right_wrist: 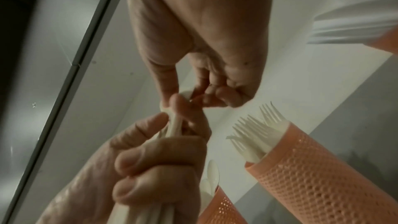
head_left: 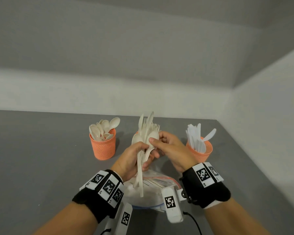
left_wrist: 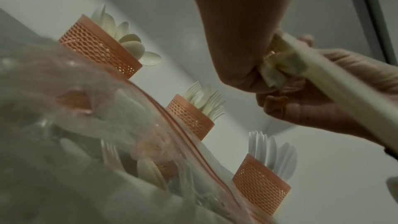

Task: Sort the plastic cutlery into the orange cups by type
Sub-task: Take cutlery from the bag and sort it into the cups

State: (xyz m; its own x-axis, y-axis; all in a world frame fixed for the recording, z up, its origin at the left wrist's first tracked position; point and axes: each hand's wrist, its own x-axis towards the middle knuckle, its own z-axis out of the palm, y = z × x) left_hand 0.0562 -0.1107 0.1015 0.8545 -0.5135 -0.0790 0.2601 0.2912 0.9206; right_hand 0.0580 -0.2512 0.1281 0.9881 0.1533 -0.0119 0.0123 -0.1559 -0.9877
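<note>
My left hand grips a bundle of cream plastic cutlery upright over the table's middle, handles hanging below the fist. My right hand pinches the bowl of one spoon in that bundle between thumb and fingers; the right wrist view shows the pinch above the left fist. Three orange mesh cups stand in a row: spoons at left, forks in the middle, mostly hidden behind my hands in the head view, and knives at right.
A clear zip bag with more cutlery lies on the grey table just below my hands, near the front edge. White walls close the table at the back and right. Wrist bands with markers sit on both forearms.
</note>
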